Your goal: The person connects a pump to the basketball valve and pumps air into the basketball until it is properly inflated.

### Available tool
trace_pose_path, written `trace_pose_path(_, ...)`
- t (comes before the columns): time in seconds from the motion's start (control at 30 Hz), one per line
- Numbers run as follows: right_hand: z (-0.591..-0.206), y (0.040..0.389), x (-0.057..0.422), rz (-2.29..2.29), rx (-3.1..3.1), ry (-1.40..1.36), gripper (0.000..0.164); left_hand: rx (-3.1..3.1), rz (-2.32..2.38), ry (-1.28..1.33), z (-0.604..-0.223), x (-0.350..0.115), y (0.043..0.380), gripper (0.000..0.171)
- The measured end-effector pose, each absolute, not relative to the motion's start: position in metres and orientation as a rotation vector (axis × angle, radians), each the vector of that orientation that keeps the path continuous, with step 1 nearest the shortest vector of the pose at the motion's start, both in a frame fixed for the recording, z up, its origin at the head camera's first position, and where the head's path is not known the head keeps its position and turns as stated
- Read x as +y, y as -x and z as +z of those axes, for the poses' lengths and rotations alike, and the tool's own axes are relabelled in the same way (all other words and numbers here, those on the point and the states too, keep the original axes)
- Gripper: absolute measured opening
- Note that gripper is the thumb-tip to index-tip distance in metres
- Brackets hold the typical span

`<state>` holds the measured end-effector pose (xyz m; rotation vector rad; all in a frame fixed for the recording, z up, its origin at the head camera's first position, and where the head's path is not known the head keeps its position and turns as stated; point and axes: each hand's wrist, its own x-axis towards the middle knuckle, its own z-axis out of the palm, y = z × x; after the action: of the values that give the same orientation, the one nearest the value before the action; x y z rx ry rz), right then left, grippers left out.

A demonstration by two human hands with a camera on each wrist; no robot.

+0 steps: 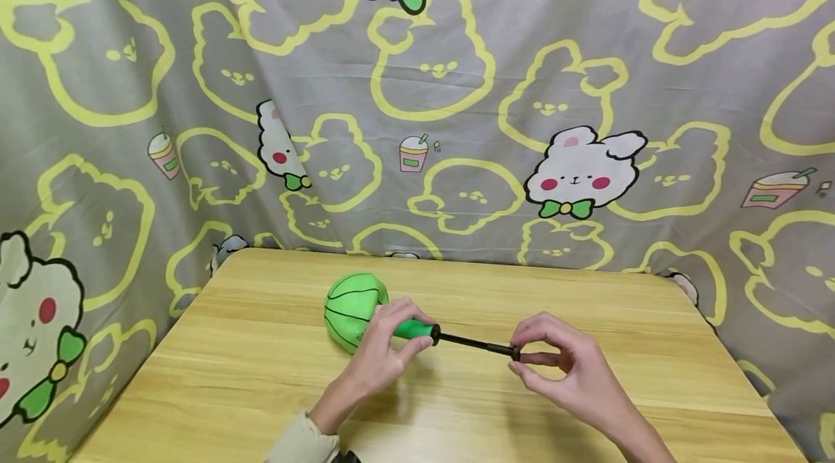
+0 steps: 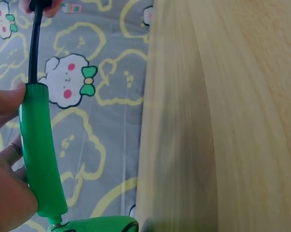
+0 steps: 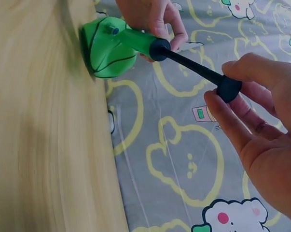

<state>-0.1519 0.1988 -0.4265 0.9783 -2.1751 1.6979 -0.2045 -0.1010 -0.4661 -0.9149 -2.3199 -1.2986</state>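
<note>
A small green hand pump (image 1: 414,330) is held between both hands above the table. My left hand (image 1: 381,347) grips its green barrel (image 2: 41,150). With thumb and fingertips, my right hand (image 1: 580,365) pinches the round black handle (image 3: 229,89) at the end of the drawn-out black rod (image 1: 472,342). A green ball (image 1: 349,307) with black lines, sunken and creased on one side, sits at the pump's other end. In the left wrist view the pump's narrow tip meets the ball (image 2: 104,224); how deep it goes is hidden.
A wooden table (image 1: 261,361) with light grain lies under the hands. Behind it and at its sides hangs a grey curtain (image 1: 457,101) printed with yellow outlines and white cartoon animals.
</note>
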Motion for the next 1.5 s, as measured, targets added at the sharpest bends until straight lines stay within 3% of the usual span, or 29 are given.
trace_pose_path(0.57,-0.453,0.158,0.181,1.712,-1.936,-1.065,0.037,-2.33,-1.304,0.944,-0.467,-0.09,0.2,0.017)
trace_pose_path(1.5,-0.472,0.167,0.134,1.702,-2.027,-0.866,0.025,-2.331,-1.193,0.99,-0.471,-0.088,0.197,0.017)
